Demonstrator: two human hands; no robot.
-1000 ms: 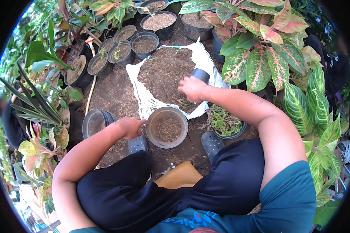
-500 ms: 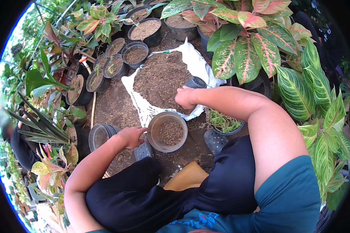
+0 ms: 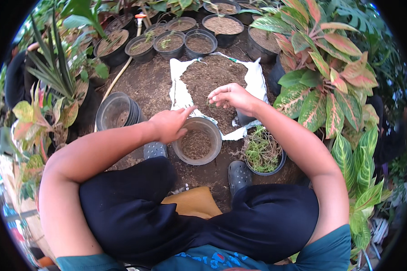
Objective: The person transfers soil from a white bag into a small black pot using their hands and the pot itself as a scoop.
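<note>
A round grey plastic pot (image 3: pixel 217 141) with dark soil in it stands between my feet. My left hand (image 3: pixel 169 124) is over its left rim, index finger stretched out and thumb apart, holding nothing. Over the soil mix (image 3: pixel 212 74) on an opened white sack (image 3: pixel 257 81), my right hand (image 3: pixel 235 98) has its fingers curled together. A tiny greenish bit shows at its fingertips, too small to name. Below the right wrist a small black pot (image 3: pixel 245 118) is partly hidden. A bowl of green plant cuttings (image 3: pixel 263 151) sits beside my right foot.
Stacked empty pots (image 3: pixel 117 110) lean at the left near a pale pole (image 3: pixel 117 77). Several soil-filled pots (image 3: pixel 169 44) line the back. Leafy potted plants (image 3: pixel 303 97) crowd the right side, and a spiky-leaved plant (image 3: pixel 54 74) stands at the left.
My right hand has lifted away from the soil and small black pot, fingers curled. My left hand has moved inward over the pot's rim. The view has shifted.
</note>
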